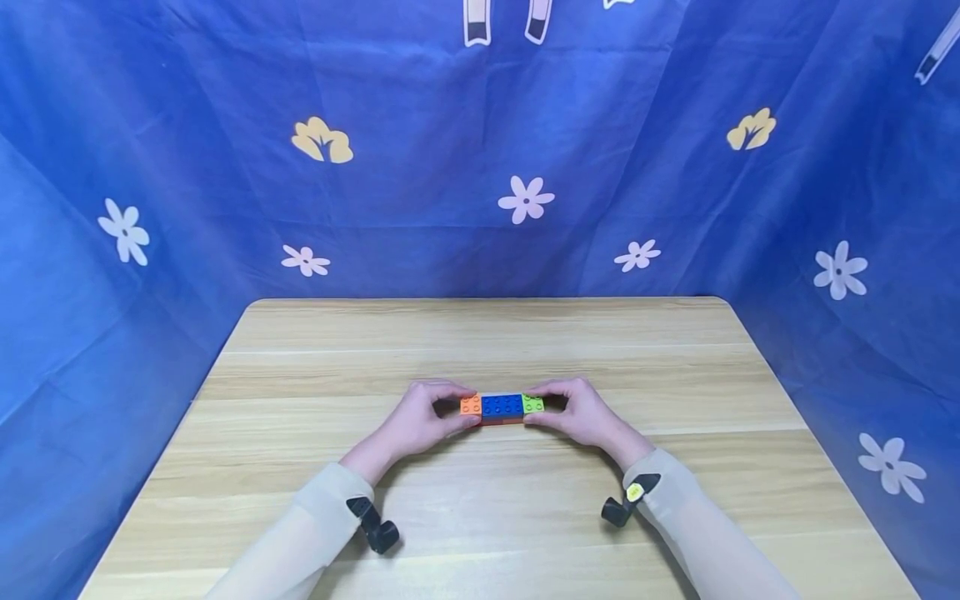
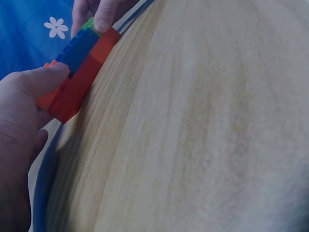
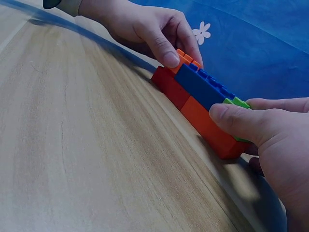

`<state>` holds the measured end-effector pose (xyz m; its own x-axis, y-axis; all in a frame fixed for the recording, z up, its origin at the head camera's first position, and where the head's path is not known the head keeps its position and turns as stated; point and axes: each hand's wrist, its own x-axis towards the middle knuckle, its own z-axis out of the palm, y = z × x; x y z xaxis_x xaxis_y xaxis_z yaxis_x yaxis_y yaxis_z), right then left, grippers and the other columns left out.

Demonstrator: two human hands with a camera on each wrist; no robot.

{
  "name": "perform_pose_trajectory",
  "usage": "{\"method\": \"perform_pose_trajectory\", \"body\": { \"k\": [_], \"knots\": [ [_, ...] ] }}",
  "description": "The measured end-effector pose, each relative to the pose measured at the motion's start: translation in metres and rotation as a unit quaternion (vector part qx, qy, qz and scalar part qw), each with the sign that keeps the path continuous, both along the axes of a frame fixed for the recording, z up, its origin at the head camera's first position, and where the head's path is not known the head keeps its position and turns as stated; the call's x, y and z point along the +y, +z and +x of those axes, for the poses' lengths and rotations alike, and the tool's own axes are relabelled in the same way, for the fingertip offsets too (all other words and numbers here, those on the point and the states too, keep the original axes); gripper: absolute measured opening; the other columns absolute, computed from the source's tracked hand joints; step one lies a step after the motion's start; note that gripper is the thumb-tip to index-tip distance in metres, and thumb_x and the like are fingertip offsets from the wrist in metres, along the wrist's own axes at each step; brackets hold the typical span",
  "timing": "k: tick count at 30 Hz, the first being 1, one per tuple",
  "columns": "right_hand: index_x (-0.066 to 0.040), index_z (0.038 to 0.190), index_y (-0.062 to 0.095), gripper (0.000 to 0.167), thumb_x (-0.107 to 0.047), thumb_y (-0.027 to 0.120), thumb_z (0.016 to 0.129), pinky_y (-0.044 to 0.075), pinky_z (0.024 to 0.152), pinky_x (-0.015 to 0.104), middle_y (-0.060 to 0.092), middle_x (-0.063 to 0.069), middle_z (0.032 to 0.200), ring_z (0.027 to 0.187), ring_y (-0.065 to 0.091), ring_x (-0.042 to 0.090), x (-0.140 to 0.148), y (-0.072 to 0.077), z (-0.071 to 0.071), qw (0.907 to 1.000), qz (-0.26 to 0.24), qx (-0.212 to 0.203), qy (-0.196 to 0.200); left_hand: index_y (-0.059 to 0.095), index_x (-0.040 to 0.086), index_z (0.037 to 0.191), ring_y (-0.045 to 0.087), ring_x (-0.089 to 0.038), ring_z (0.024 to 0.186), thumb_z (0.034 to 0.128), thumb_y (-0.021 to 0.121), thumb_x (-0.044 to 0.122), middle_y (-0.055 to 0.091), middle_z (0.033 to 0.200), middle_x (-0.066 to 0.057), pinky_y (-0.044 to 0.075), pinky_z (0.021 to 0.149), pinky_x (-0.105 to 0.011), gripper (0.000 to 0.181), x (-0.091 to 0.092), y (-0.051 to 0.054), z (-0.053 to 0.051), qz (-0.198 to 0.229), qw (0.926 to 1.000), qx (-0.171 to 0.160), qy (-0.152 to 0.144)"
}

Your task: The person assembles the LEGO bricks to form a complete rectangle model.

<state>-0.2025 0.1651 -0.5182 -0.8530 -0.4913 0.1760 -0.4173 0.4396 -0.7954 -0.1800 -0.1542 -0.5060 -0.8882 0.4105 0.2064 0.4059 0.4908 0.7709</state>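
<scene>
A low two-layer block of bricks lies on the table. Its top row has an orange brick [image 1: 470, 406] at the left, a blue brick [image 1: 502, 407] [image 3: 200, 86] in the middle and a green brick [image 1: 532, 404] at the right. Below them are a red brick [image 3: 170, 88] and an orange-red brick [image 3: 211, 126]. My left hand [image 1: 418, 419] [image 2: 21, 106] pinches the orange end between thumb and fingers. At the other end, my right hand [image 1: 583, 412] [image 3: 285, 135] pinches the green brick, its thumb on the near side. The farther fingertips are partly hidden.
The wooden table [image 1: 487, 517] extends around the bricks. Blue cloth [image 1: 420, 225] printed with flowers stands behind it and along both sides. A small black device is strapped at each wrist, over light sleeves.
</scene>
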Motion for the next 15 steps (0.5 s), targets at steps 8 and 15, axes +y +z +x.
{"method": "perform_pose_trajectory", "body": {
  "k": [8, 15],
  "knots": [
    [-0.02, 0.121, 0.081, 0.042, -0.034, 0.093, 0.083, 0.053, 0.105, 0.04, 0.077, -0.006, 0.118, 0.116, 0.07, 0.015, 0.0003, -0.0013, -0.0016, 1.0, -0.002, 0.003, -0.001, 0.082, 0.015, 0.118, 0.071, -0.016, 0.112, 0.085, 0.093, 0.031, 0.077, 0.115, 0.005, 0.054, 0.103, -0.043, 0.038, 0.0011, -0.0016, -0.002, 0.008, 0.9997, 0.024, -0.003],
    [-0.02, 0.121, 0.081, 0.042, -0.036, 0.093, 0.084, 0.052, 0.107, 0.04, 0.077, -0.005, 0.118, 0.116, 0.07, 0.016, 0.0004, -0.0017, -0.0012, 1.0, -0.006, 0.002, -0.002, 0.083, 0.016, 0.115, 0.072, -0.013, 0.107, 0.0835, 0.094, 0.028, 0.078, 0.111, 0.007, 0.056, 0.099, -0.04, 0.035, 0.0001, -0.0036, -0.0046, 0.005, 0.9988, 0.047, -0.016]
  ]
}}
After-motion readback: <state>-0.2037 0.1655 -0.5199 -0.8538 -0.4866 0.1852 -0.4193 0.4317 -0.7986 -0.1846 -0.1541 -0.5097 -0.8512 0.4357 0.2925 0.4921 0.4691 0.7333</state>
